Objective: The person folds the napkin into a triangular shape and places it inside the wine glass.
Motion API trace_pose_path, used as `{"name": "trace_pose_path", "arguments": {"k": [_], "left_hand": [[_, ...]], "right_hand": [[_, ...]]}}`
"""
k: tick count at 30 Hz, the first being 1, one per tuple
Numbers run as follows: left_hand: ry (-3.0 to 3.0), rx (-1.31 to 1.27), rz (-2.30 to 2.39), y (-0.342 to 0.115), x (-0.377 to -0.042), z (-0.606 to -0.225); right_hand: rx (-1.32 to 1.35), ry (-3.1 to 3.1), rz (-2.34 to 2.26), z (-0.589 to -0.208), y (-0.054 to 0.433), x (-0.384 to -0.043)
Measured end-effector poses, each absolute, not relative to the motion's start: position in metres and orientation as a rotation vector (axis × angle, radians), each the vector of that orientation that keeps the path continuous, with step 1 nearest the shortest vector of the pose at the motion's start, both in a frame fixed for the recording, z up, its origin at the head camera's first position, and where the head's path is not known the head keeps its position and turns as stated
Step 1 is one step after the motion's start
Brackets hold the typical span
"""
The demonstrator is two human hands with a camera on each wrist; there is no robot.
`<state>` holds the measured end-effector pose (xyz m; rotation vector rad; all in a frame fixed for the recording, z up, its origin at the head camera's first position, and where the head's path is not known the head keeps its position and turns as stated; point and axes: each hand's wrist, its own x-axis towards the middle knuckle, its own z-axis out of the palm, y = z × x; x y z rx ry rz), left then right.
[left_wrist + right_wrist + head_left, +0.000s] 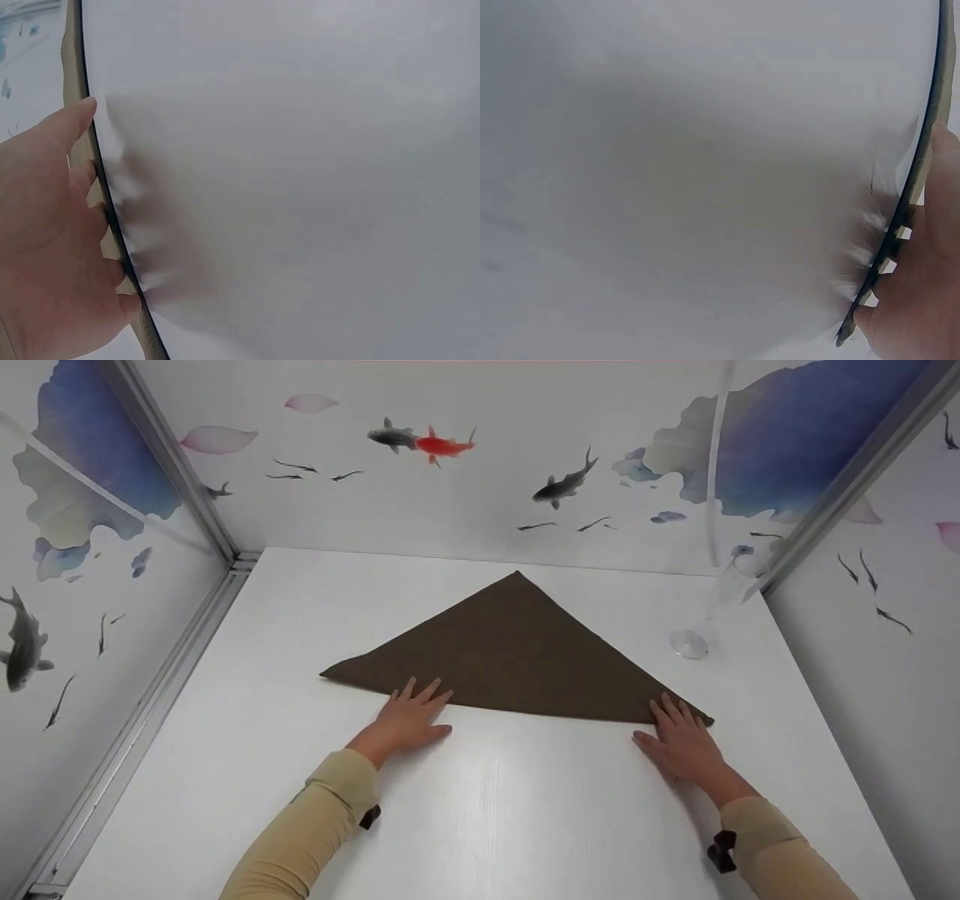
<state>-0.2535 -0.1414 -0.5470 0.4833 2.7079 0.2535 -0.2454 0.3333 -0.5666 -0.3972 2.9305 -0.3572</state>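
A dark brown cloth [517, 652] lies on the white table as a flat triangle, its long edge on the near side and its point towards the back wall. My left hand [411, 720] rests on that near edge, left of the middle, fingers straight and spread, thumb on the table. The right hand [684, 742] presses with extended fingers near the cloth's right corner. In the left wrist view, the fingertips of my left hand [52, 225] touch the thin cloth edge [112, 225]. The right wrist view has my right hand [922, 270] along the same edge [922, 157].
A clear stemmed glass [690, 644] stands on the table behind the right hand, its see-through outline faint. White panels with painted fish [559, 484] enclose the table [487, 802] at the back and both sides. Metal frame posts [172, 450] run up the corners.
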Motion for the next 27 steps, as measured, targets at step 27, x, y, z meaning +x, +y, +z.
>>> {"name": "trace_pose_path", "arguments": {"k": [27], "left_hand": [[2.839,0.245,0.292,-0.214,-0.262,-0.549]], "right_hand": [[-0.372,2.921,-0.376,-0.566,0.334,-0.247]]}}
